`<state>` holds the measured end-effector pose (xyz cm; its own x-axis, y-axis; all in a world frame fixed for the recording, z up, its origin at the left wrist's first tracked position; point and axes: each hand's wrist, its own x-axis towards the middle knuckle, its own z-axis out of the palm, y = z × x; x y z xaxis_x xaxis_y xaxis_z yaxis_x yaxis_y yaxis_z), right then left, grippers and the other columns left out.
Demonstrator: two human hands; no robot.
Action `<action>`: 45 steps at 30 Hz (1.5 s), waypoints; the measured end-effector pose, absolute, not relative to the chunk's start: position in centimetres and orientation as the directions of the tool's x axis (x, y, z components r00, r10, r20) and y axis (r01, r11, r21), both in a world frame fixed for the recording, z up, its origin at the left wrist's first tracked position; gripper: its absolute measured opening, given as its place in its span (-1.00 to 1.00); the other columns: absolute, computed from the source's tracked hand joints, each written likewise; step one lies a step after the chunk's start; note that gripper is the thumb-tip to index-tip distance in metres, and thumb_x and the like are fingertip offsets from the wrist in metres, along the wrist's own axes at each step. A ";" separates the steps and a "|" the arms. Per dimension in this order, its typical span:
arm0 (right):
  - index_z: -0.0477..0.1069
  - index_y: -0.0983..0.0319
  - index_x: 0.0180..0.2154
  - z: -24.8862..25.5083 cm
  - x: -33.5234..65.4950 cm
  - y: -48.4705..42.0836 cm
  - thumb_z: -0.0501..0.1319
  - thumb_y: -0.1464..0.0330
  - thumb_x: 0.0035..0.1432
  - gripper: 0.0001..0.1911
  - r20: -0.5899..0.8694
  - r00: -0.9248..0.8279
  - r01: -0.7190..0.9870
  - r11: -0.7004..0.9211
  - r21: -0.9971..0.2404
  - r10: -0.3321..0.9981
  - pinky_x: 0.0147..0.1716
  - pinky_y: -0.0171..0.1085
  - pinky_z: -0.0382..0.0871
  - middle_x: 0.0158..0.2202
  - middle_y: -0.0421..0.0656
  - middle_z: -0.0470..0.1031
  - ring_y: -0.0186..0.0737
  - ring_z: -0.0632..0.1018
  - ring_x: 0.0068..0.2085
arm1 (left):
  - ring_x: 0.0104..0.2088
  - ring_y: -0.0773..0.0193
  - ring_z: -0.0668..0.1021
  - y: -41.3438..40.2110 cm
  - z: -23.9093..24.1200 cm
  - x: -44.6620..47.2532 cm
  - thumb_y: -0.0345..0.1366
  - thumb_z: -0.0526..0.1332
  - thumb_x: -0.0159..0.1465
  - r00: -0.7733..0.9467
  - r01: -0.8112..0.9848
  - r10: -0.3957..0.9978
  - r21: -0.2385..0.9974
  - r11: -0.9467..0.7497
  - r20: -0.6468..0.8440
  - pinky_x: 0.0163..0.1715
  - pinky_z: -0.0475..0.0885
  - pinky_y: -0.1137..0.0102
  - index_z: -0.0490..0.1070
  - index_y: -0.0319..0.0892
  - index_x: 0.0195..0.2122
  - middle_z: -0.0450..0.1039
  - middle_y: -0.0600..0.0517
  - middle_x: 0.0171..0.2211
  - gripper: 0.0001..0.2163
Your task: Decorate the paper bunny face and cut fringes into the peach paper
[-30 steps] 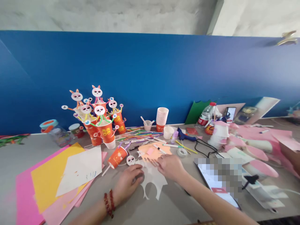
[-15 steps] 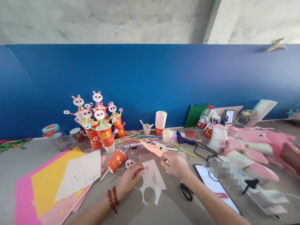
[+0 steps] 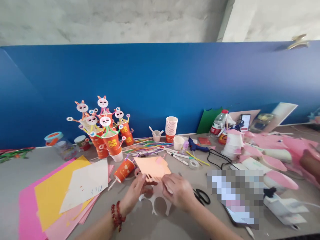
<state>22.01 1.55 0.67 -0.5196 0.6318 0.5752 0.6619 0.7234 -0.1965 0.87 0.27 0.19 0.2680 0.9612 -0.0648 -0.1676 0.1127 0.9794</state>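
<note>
A peach-orange sheet of paper (image 3: 151,166) with a notched near edge is held up between both hands. My left hand (image 3: 133,196), wearing a red bead bracelet (image 3: 116,216), pinches its lower left corner. At the lower right corner, my right hand (image 3: 178,191) has its fingers closed on the same sheet. Beneath lies white paper (image 3: 158,190) with a round hole cut out, partly covered by the hands. Black-handled scissors (image 3: 203,196) lie right of my right hand. Behind the left hand, a small rabbit face (image 3: 137,171) shows beside a tipped orange paper cup (image 3: 124,170).
Rabbit-topped cups (image 3: 110,141) stand at the back left, beyond stacked coloured paper (image 3: 50,200). Markers (image 3: 177,158), a tape roll (image 3: 193,164) and a blue glue gun (image 3: 197,146) lie behind my hands. A phone (image 3: 236,213) is at right. Another person's hand (image 3: 310,166) shows far right.
The orange sheet has come nearer and turned to face me. My left hand has moved from the white paper to the orange sheet, and my right hand has come down and closer.
</note>
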 end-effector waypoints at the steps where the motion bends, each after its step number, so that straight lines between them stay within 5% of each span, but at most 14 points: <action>1: 0.43 0.24 -0.32 0.2 21.7 1.1 0.12 0.50 0.12 -0.87 0.576 -0.527 0.659 0.729 -0.187 0.624 -0.31 -0.31 0.31 -0.38 -0.12 0.55 -0.19 0.53 -0.34 | -0.16 0.03 0.59 0.1 0.5 1.0 0.19 0.12 0.26 0.276 -0.193 0.955 0.967 0.165 -0.108 -0.23 0.52 0.24 0.47 -0.23 -0.01 0.52 -0.21 -0.04 -0.43; 9: 0.43 0.25 -0.17 -1.9 21.5 -1.1 0.14 0.51 0.14 -0.79 0.553 -0.512 0.673 0.707 -0.218 0.658 -0.20 -0.22 0.41 -0.24 -0.07 0.59 -0.12 0.56 -0.24 | -0.32 0.15 0.53 -0.2 0.0 1.1 0.03 0.35 0.09 0.182 -0.199 0.957 0.945 0.260 -0.225 -0.29 0.53 0.27 0.52 -0.20 -0.36 0.52 0.00 -0.37 -0.65; 18: 0.43 0.24 -0.07 -1.5 21.4 -2.8 0.13 0.49 0.19 -0.74 0.401 -0.516 0.707 0.641 -0.299 0.757 -0.14 -0.19 0.47 -0.11 -0.02 0.57 -0.09 0.55 -0.15 | -0.30 0.11 0.59 -0.5 -1.3 1.5 0.05 0.29 0.11 0.187 -0.157 0.943 0.939 0.305 -0.275 -0.23 0.52 0.23 0.48 -0.20 -0.19 0.56 -0.07 -0.22 -0.58; 24: 0.47 0.18 -0.08 -0.4 25.3 -3.5 0.08 0.45 0.26 -0.74 0.409 -0.403 0.753 0.551 -0.360 0.818 -0.04 -0.13 0.45 -0.05 -0.02 0.56 -0.05 0.55 -0.04 | -0.56 0.23 0.54 -0.6 -1.3 1.3 0.14 0.27 0.09 0.125 0.066 0.965 0.972 0.225 -0.232 -0.52 0.45 0.37 0.45 -0.22 -0.26 0.55 -0.01 -0.38 -0.53; 29: 0.46 0.21 -0.15 -1.2 31.0 -4.0 0.10 0.33 0.28 -0.80 0.332 -0.150 0.951 0.228 -0.210 0.931 -0.27 -0.13 0.46 -0.18 -0.01 0.57 0.00 0.60 -0.21 | -0.66 0.31 0.46 -0.8 -1.4 1.5 0.16 0.17 0.20 0.185 0.154 0.969 0.979 0.136 -0.164 -0.67 0.34 0.46 0.41 -0.21 -0.35 0.52 -0.02 -0.50 -0.54; 35: 0.41 0.19 -0.23 -1.6 32.8 -3.6 0.16 0.36 0.20 -0.90 0.087 -0.077 0.983 0.091 -0.162 0.993 -0.50 -0.28 0.29 -0.28 -0.12 0.55 -0.09 0.63 -0.35 | -0.61 0.27 0.51 -0.8 -1.1 1.8 0.14 0.23 0.16 0.212 0.075 0.953 0.976 0.205 -0.217 -0.76 0.26 0.53 0.38 -0.22 -0.32 0.47 0.02 -0.55 -0.55; 41: 0.40 0.14 -0.36 -0.6 33.1 -3.2 0.18 0.32 0.11 -0.94 -0.021 -0.010 0.949 0.003 -0.317 1.000 -0.52 -0.30 0.19 -0.34 -0.16 0.59 -0.13 0.61 -0.39 | -0.61 0.37 0.49 -0.6 -0.7 2.2 0.12 0.24 0.17 0.308 -0.127 0.892 0.914 0.385 -0.333 -0.77 0.20 0.58 0.42 -0.26 -0.24 0.53 -0.06 -0.41 -0.53; 45: 0.41 0.14 -0.32 -0.7 34.0 -3.5 0.15 0.20 0.13 -0.83 -0.097 -0.023 0.775 -0.044 -0.631 0.995 -0.46 -0.25 0.30 -0.38 -0.14 0.59 -0.12 0.57 -0.40 | -0.61 0.42 0.44 -0.2 -0.1 2.3 0.14 0.24 0.16 0.338 -0.183 0.866 0.877 0.445 -0.369 -0.76 0.10 0.59 0.46 -0.29 -0.25 0.54 -0.10 -0.38 -0.51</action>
<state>33.99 -3.50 -0.70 -0.0226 0.9951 -0.0967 0.7746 -0.0437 -0.6309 2.35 -0.17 -0.11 0.3378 0.8659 -0.3690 -0.1830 0.4450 0.8767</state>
